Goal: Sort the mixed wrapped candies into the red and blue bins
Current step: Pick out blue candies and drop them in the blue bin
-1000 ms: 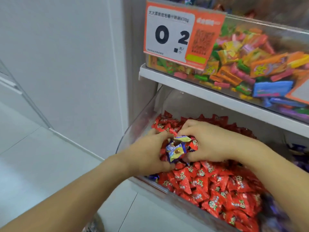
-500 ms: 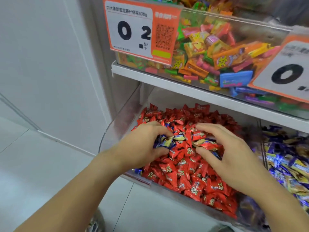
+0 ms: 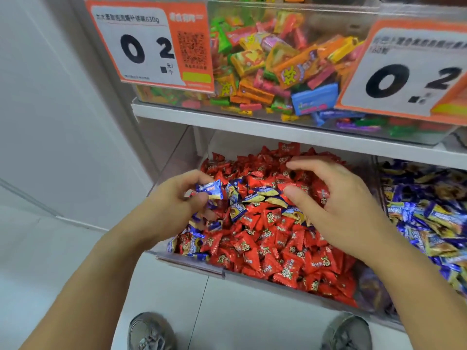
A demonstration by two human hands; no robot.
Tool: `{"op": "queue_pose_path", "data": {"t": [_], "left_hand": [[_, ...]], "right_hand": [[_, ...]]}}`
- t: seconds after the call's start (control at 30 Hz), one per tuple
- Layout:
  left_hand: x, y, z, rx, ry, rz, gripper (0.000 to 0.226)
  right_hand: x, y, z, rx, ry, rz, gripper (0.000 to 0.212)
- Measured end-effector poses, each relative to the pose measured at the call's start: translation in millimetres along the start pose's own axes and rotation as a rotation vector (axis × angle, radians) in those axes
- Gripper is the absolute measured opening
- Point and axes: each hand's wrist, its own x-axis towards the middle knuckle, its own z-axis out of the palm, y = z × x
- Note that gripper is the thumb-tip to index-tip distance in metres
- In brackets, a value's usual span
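- A shop shelf [image 3: 278, 133] crosses mid-frame, with clear bins below it and a pale floor at the bottom.
- The left hand [image 3: 171, 210] pinches a blue candy [image 3: 211, 189] at centre-left over the red bin [image 3: 189, 263].
- The right hand [image 3: 336, 198] hovers spread, fingers apart, holding nothing.
- Several blue strays [image 3: 262, 197] remain among the reds; the blue bin [image 3: 379, 195] sits at right, so sorting looks unfinished.

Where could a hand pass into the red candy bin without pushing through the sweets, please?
Bare room lies at the bin's back left corner, between shelf edge and red candies. The middle is crowded, between left hand and right hand.
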Motion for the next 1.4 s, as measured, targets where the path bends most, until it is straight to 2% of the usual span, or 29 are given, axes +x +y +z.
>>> {"op": "queue_pose_path", "data": {"t": [0.07,0.13,0.23,0.37,0.43,0.53,0.77,0.9,1.03,1.13,1.2,1.27,1.4], "left_hand": [[0,-2,-2,-0.135,-0.051,-0.016,0.017],[2,-3,-1,-0.287,-0.069,-0.042,0.017],[4,1,-3,-0.425,-0.061,-0.119,0.021],[4,4,-7,-0.431,-0.106,-0.173,0.026],[3,4,-8,-0.427,-0.112,-0.209,0.028],[1,4,-7,-0.321,-0.077,-0.277,0.031],[3,9,-3,-0.213,-0.081,-0.252,0.010],[10,3,-2,0.122,0.024,-0.206,0.007],[14,-1,-5,0.420,0.043,-0.145,0.002],[11,-1,-3,0.592,0.004,-0.127,0.030],[10,-1,0,0.651,-0.010,-0.159,0.042],[9,-2,2,0.734,-0.039,-0.184,0.046],[11,-5,5,0.707,-0.059,-0.183,0.025]], "right_hand": [[2,-11,9,0.035,0.104,-0.082,0.025],[4,-23,22,0.066,0.095,-0.170,0.018],[7,-34,40,0.053,-0.076,-0.241,0.020],[23,-36,58,-0.145,-0.337,-0.224,0.045],[29,-34,67,-0.262,-0.418,-0.198,0.043],[31,-30,72,-0.223,-0.358,-0.172,0.018],[29,-20,45,0.170,-0.174,-0.017,0.025],[31,-20,26,0.254,-0.128,0.037,0.034],[24,-14,3,0.205,-0.148,0.045,0.015],[15,-10,-9,0.070,-0.190,0.015,0.012],[12,-5,-13,-0.023,-0.257,0.015,0.016],[9,2,-16,-0.140,-0.335,0.042,0.028],[6,11,-14,-0.309,-0.389,0.080,0.047]]}}
